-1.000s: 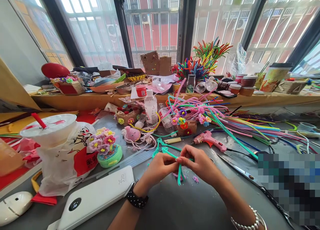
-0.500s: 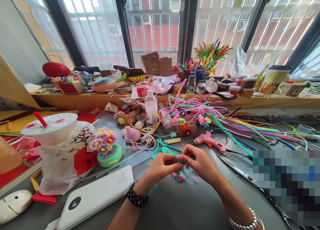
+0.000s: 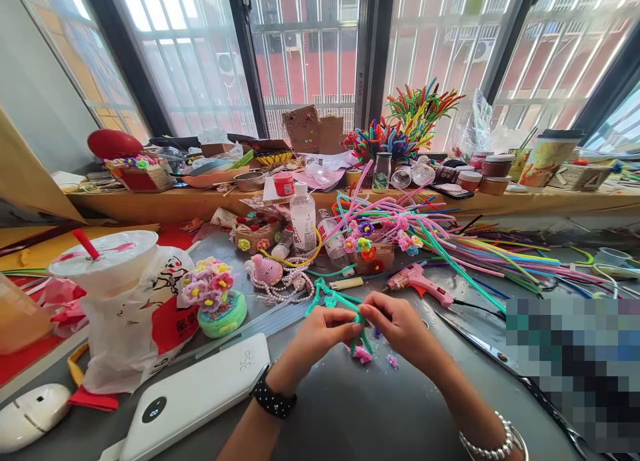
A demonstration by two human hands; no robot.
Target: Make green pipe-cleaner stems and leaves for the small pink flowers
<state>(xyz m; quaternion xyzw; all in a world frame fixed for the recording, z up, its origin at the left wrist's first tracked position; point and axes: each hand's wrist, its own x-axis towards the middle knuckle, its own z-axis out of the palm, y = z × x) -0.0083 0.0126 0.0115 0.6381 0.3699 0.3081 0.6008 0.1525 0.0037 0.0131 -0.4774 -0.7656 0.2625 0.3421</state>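
Note:
Green pipe cleaners [image 3: 361, 339] are pinched between both hands above the grey tabletop. My left hand [image 3: 325, 331] closes thumb and fingers on them from the left. From the right, my right hand [image 3: 393, 321] grips the same piece near its top. Two green ends hang below the fingers, and another green length runs back to the upper left. Beneath lie pink fuzzy bits [image 3: 363, 355] and a small pink-purple scrap [image 3: 393, 361]. The fingers partly hide the spot where the green strands meet.
A pink glue gun [image 3: 420, 284] lies beyond my right hand, with long scissors [image 3: 500, 355] to its right. At left are a white power bank [image 3: 200, 397], a bagged cup [image 3: 120, 314] and a flower ornament [image 3: 223, 311]. Loose pipe cleaners [image 3: 480, 254] spread behind.
Both hands stay together on the green pipe cleaners; the fingers have shifted slightly and the hanging ends sit a little differently. The view has moved slightly.

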